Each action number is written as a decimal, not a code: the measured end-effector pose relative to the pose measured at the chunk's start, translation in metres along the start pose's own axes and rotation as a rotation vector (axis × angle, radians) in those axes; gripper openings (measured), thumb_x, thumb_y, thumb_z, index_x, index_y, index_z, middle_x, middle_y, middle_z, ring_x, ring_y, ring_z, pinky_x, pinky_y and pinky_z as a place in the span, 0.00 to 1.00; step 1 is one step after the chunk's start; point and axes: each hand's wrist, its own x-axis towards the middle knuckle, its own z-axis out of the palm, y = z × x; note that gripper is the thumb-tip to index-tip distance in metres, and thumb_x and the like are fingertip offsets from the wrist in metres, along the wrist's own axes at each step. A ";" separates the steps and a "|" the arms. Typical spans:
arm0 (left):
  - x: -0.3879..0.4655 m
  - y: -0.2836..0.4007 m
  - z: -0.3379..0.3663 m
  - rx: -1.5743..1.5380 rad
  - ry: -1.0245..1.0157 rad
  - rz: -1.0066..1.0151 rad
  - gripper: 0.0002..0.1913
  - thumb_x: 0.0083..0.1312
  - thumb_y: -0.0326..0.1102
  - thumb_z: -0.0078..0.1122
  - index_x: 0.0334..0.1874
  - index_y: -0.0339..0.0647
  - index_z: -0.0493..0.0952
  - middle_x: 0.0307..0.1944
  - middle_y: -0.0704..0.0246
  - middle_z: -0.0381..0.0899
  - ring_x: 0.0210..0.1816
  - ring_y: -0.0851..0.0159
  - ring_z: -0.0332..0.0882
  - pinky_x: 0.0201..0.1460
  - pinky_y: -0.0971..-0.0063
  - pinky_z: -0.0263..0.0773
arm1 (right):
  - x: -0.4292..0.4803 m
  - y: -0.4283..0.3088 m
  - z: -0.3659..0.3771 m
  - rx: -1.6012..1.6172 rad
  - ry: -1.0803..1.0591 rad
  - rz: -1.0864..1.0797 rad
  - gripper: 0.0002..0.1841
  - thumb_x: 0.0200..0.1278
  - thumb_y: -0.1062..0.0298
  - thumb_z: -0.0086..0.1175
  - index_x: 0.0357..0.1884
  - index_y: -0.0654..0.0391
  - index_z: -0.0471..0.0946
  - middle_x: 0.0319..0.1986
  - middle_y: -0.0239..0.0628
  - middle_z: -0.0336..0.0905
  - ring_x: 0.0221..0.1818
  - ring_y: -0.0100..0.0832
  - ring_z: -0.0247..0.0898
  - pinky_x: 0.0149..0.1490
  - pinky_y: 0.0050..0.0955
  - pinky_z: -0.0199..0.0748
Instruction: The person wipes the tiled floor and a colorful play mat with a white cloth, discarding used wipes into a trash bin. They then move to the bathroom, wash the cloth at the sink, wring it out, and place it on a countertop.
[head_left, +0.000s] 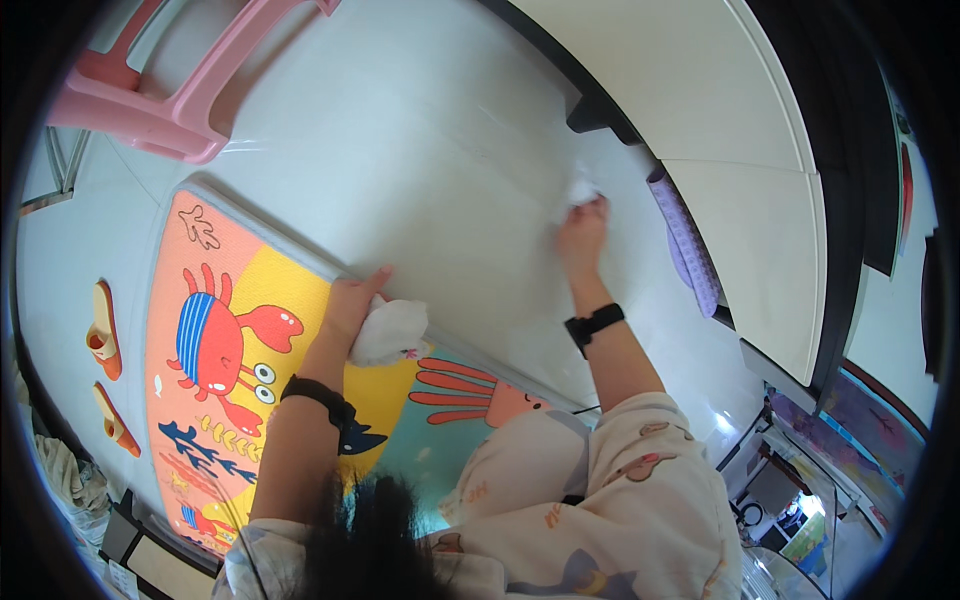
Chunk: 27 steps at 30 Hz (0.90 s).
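My right hand (583, 232) is stretched forward over the glossy pale floor (450, 180), blurred, with its fingers closed on a white wipe or tissue (583, 191) pressed to the floor. At the grey-bound edge of a cartoon sea-animal floor mat (292, 262), my left hand (354, 304) has its thumb pointing outward. A bunched white cloth (390, 334) with a small pink mark sits in that hand; the fingers around it are mostly hidden. Both wrists carry black bands. One bent knee (525, 465) in printed pale fabric rests over the mat.
A pink plastic stool (195, 105) lies at the upper left. Right of my right hand, a rolled purple mat (684, 244) leans along a cream cabinet (735, 210) with a dark base. Two slippers (105, 337) sit left of the mat. Dark hair covers the bottom centre.
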 end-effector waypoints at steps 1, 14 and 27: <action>0.000 0.000 0.000 -0.004 -0.002 0.008 0.28 0.58 0.58 0.68 0.24 0.31 0.83 0.22 0.62 0.81 0.23 0.65 0.77 0.32 0.70 0.73 | -0.003 -0.020 0.011 0.170 -0.045 -0.083 0.20 0.55 0.82 0.46 0.50 0.62 0.79 0.45 0.49 0.73 0.47 0.47 0.71 0.52 0.37 0.71; 0.002 -0.002 -0.002 0.032 0.012 -0.010 0.29 0.57 0.59 0.69 0.25 0.30 0.82 0.22 0.62 0.81 0.24 0.66 0.77 0.32 0.71 0.73 | 0.087 -0.049 0.036 -0.183 0.129 -0.451 0.20 0.56 0.80 0.51 0.53 0.64 0.77 0.51 0.44 0.76 0.53 0.48 0.70 0.57 0.38 0.73; -0.003 0.000 -0.001 0.026 -0.008 0.035 0.29 0.59 0.58 0.66 0.25 0.30 0.82 0.22 0.61 0.82 0.24 0.64 0.78 0.33 0.69 0.74 | 0.077 -0.038 0.028 0.566 -0.028 0.231 0.12 0.60 0.76 0.54 0.46 0.63 0.80 0.44 0.45 0.80 0.44 0.42 0.77 0.49 0.34 0.74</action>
